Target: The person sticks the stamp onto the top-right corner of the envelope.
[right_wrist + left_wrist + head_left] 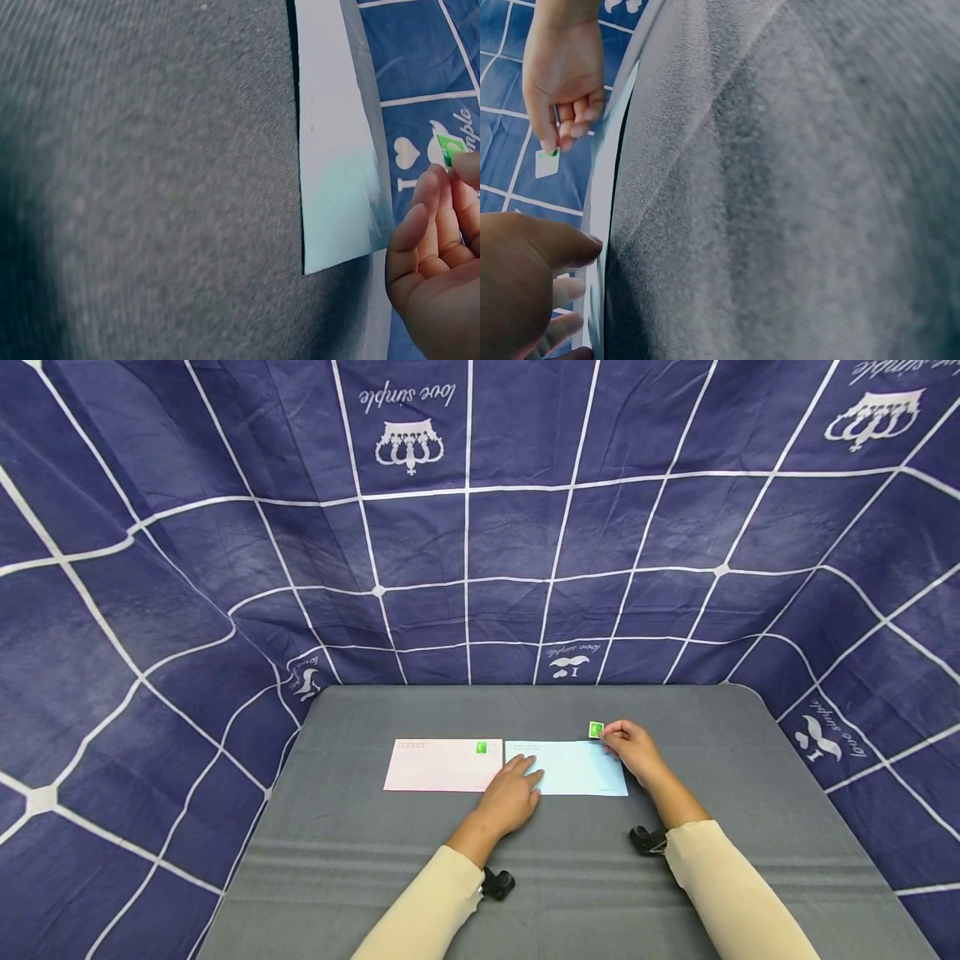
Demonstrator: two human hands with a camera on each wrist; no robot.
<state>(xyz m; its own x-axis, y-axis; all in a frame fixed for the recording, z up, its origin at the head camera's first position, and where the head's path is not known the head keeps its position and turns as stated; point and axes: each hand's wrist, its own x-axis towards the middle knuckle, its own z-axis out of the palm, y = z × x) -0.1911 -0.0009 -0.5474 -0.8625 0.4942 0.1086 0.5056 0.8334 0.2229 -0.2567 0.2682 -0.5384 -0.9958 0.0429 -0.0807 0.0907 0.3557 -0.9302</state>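
Between thumb and finger, my right hand (633,752) pinches a small green stamp with a white border (596,730) above the top right corner of a light blue envelope (581,768). In the left wrist view the stamp (547,163) shows its pale back below the fingertips. My left hand (511,797) lies with fingers spread on the left end of the blue envelope. Left of it is a pink envelope (438,766), bearing a green stamp (482,747) near its top right corner. The right wrist view shows the blue envelope's edge (337,172) and the held stamp (450,148).
The envelopes lie side by side on a grey cloth-covered table (337,852). Behind and at both sides hangs a dark blue cloth with white grid lines (510,535). Black wrist mounts (497,884) stick out from the cream sleeves (431,906).
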